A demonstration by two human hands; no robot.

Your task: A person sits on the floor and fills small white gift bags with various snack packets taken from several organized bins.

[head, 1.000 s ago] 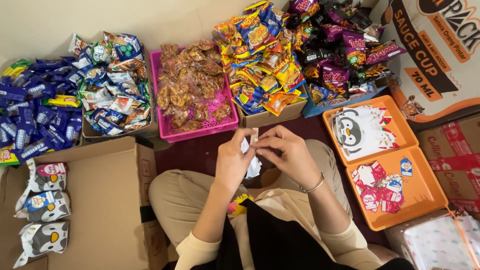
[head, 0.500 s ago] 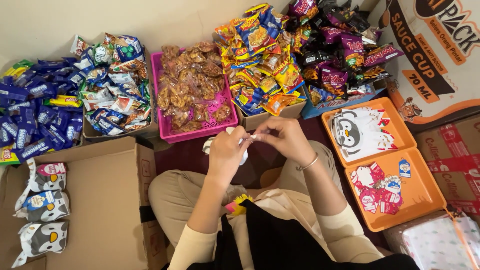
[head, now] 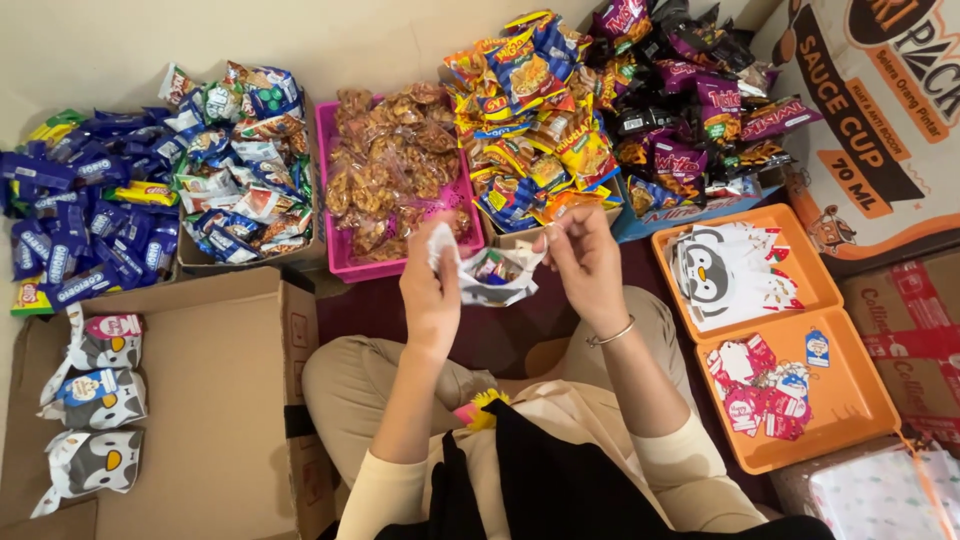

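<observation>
Floor packed with snacks around the pink tray (head: 330, 190) of fried chips, and just below it left hand (head: 432, 290) and right hand (head: 583, 255) both pinching a small paper bag (head: 492, 277) open, candy already inside, three finished penguin bags (head: 92, 415) lower left, flat ones waiting.

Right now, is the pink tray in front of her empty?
No, the pink tray is heaped with clear bags of brown snacks, beyond the small bag she holds.

Bright, even indoor light falls from above; shadows are soft and short. Shiny snack wrappers (head: 540, 110) show small glints. Focus is sharp, with slight wide-angle bending at the edges.
</observation>
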